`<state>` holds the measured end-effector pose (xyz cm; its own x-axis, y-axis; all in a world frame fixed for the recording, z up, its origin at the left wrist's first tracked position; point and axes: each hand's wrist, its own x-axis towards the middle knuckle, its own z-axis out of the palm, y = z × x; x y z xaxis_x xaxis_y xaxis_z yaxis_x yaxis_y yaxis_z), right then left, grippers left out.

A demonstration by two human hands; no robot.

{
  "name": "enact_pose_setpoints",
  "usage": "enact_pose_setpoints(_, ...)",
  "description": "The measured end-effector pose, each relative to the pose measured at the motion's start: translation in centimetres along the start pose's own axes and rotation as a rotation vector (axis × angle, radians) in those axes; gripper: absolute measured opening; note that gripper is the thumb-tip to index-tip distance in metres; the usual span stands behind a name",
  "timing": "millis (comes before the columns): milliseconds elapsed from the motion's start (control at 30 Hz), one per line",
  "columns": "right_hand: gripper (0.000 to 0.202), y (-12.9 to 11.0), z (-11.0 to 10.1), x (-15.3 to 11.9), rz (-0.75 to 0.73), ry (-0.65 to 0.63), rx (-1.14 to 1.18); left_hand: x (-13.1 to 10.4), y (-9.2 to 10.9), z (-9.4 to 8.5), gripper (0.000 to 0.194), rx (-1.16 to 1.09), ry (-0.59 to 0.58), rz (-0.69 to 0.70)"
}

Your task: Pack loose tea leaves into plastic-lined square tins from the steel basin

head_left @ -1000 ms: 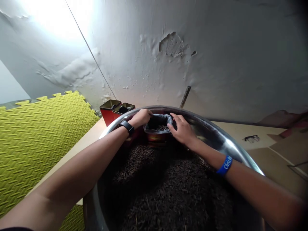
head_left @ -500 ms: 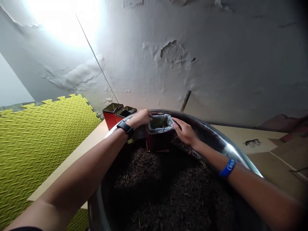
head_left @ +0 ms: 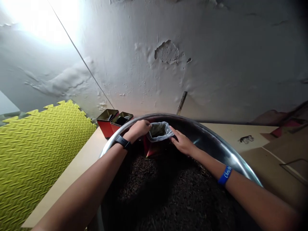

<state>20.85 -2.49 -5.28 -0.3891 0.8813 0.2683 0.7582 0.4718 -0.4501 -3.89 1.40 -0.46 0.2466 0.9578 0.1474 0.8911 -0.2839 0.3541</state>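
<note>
A dark red square tin (head_left: 151, 148) stands on loose, dark, dry tea-like leaves (head_left: 183, 192) in a large round metal basin (head_left: 222, 141). A clear plastic bag (head_left: 160, 138) lines the tin, its edge folded out over the rim. My left hand (head_left: 139, 130), with a black watch on the wrist, pinches the bag's edge at the tin's left corner. My right hand (head_left: 184, 142), wearing a blue wristband, grips the tin's right side, thumb and fingers at the lined rim. The tin's bottom is in shadow.
Two open red tins (head_left: 106, 123) with dark things inside stand left of the basin on a pale tabletop (head_left: 83, 166). A yellow foam mat (head_left: 43, 150) lies farther left. Eyeglasses (head_left: 246, 139) and a cardboard box (head_left: 276, 166) are at right. Behind rises a peeling wall (head_left: 134, 64).
The lined tin has turned and tipped a little, so more of its red side shows. Both hands have moved with it and keep their hold. The view has shifted slightly to the right.
</note>
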Motion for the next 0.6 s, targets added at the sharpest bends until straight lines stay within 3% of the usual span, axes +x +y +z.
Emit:
enact_pose_setpoints(167, 0.059, 0.0, -0.2, 0.0, 0.036, -0.002, 0.016, -0.2, 0.5, 0.2, 0.04, -0.037, 0.01, 0.052)
enact_pose_setpoints(467, 0.051, -0.7, -0.7, -0.4, 0.027, 0.071, -0.035, -0.3, 0.8, 1.7, 0.069, -0.16, 0.027, 0.205)
enact_pose_setpoints(600, 0.048, -0.3, -0.8, -0.3, -0.028, 0.117, -0.014, -0.3, 0.9, 1.8, 0.064, -0.173, 0.034, 0.228)
